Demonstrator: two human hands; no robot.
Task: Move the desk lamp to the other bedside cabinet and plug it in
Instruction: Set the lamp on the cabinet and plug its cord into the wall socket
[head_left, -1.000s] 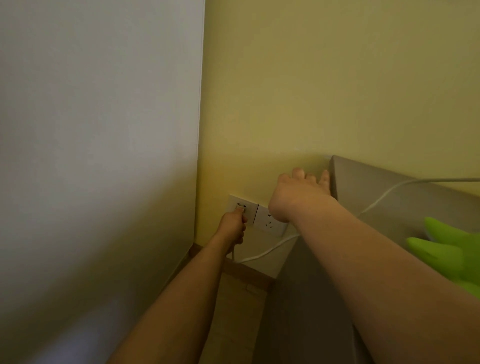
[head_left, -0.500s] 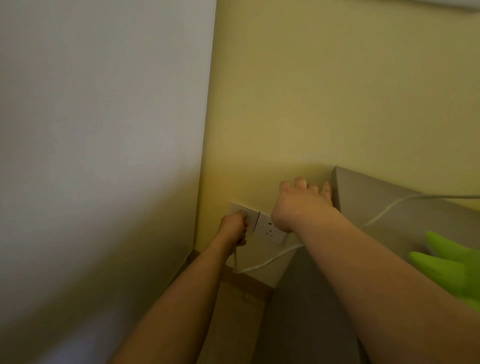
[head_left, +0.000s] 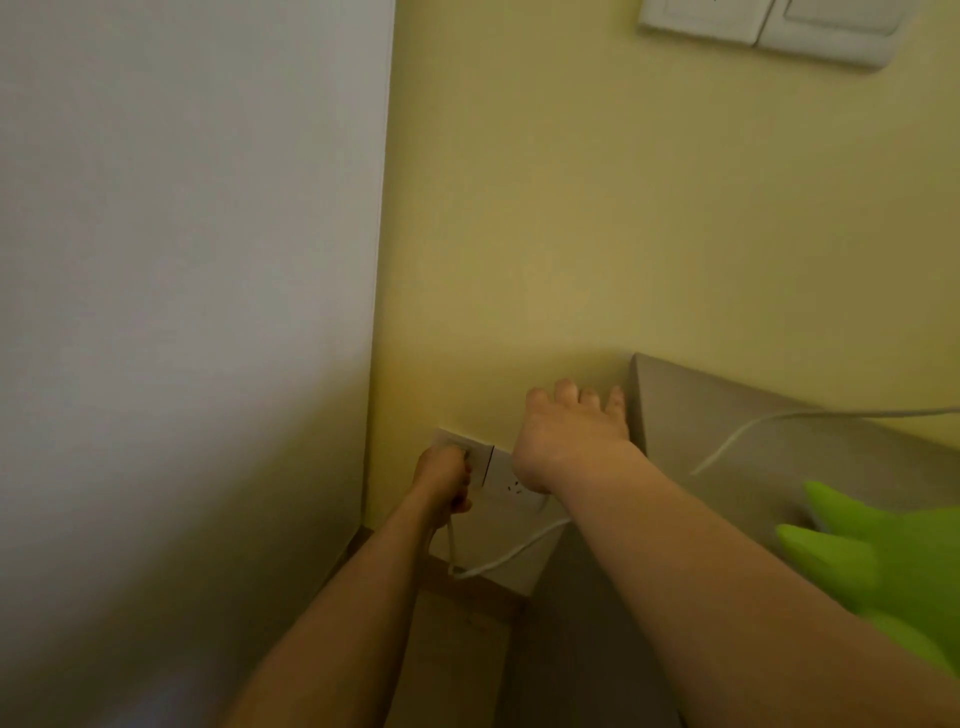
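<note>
My left hand (head_left: 444, 480) is closed around the lamp's white plug, pressed against the left plate of a double wall socket (head_left: 506, 480) low on the yellow wall. The white cable (head_left: 498, 558) drops from that hand, loops under the socket and runs up over the grey bedside cabinet (head_left: 727, 431) to the right. My right hand (head_left: 574, 431) rests with spread fingers on the wall and the cabinet's back left corner, holding nothing. The lamp itself is out of view.
A white wall or door panel (head_left: 182, 312) closes off the left side, leaving a narrow gap down to the wooden floor (head_left: 457, 654). A bright green object (head_left: 893, 566) lies on the cabinet at right. Two white switch plates (head_left: 769, 26) sit high on the wall.
The view has tilted upward, bringing the switch plates into sight. Both hands stay where they were, the left at the socket and the right at the cabinet corner.
</note>
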